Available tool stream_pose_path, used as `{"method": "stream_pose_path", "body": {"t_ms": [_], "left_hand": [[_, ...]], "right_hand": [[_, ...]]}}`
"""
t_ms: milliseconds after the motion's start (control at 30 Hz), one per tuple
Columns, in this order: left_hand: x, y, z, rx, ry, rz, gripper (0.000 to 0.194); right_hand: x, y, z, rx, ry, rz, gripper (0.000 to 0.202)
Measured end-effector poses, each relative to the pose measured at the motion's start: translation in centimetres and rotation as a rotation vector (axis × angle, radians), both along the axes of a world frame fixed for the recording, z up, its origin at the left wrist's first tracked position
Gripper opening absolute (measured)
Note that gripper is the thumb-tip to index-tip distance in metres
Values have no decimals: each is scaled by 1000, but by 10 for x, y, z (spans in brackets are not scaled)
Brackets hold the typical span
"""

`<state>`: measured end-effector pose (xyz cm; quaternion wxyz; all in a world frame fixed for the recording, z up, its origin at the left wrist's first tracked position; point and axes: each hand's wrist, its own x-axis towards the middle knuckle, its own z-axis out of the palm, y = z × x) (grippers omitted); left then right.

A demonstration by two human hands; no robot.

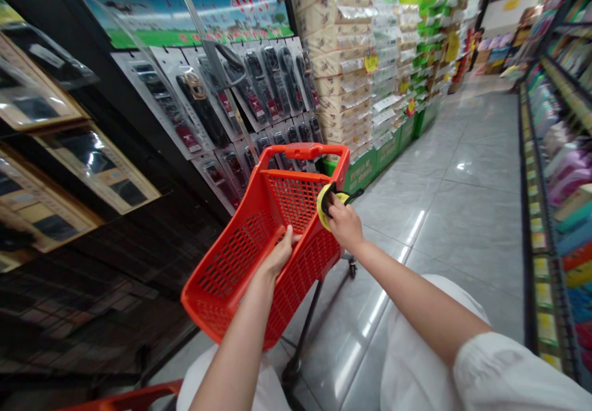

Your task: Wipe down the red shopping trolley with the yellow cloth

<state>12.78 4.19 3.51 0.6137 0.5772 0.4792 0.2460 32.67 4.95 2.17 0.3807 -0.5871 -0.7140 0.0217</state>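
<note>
A red plastic shopping cart (231, 269) with lattice sides stands at an angle in front of me, and no goods show in the visible part of its basket. My left hand (280, 252) reaches over the cart's near side, thumb raised and apart from the fingers, which point towards the rim. Whether those fingers touch the rim I cannot tell. Closed in my right hand (346, 223) is a round yellow-and-black pad (324, 215) with a dark strap or cord. The pad lies against the cart's near side, just below the push handle (303, 150).
Packaged belts (259, 84) hang on a rack to the left, beside boxed sets (92, 158). Stacked cartons (342, 72) line the aisle further on. Shelving (550, 170) runs along the right. Another red cart edge (134, 397) shows at the bottom left.
</note>
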Motion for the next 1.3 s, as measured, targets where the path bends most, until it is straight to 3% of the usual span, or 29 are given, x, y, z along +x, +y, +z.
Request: {"method": "stream_pose_path", "body": {"t_ms": [167, 367, 600, 667, 767, 867, 933, 1067, 1300], "left_hand": [[-2, -2, 4, -101, -69, 0, 81], [2, -4, 6, -145, -140, 6, 86], [4, 5, 6, 22, 28, 121, 90], [4, 7, 5, 4, 10, 69, 93], [4, 6, 5, -93, -50, -8, 98], [4, 3, 6, -129, -57, 15, 99], [4, 2, 6, -139, -61, 28, 97], [2, 5, 2, -165, -111, 31, 91], [1, 7, -1, -170, -176, 14, 84]], "right_hand": [[-17, -23, -13, -32, -26, 238, 59], [-9, -12, -8, -30, 27, 61, 56], [-33, -42, -23, -16, -54, 382, 63], [-27, -33, -22, -14, -56, 327, 60], [-7, -4, -16, -21, 15, 89, 49], [7, 26, -10, 14, 190, -149, 37], [9, 38, -8, 47, 288, -223, 36], [-3, 37, -10, 51, 290, -240, 33], [-9, 11, -8, -47, 53, -119, 23]]}}
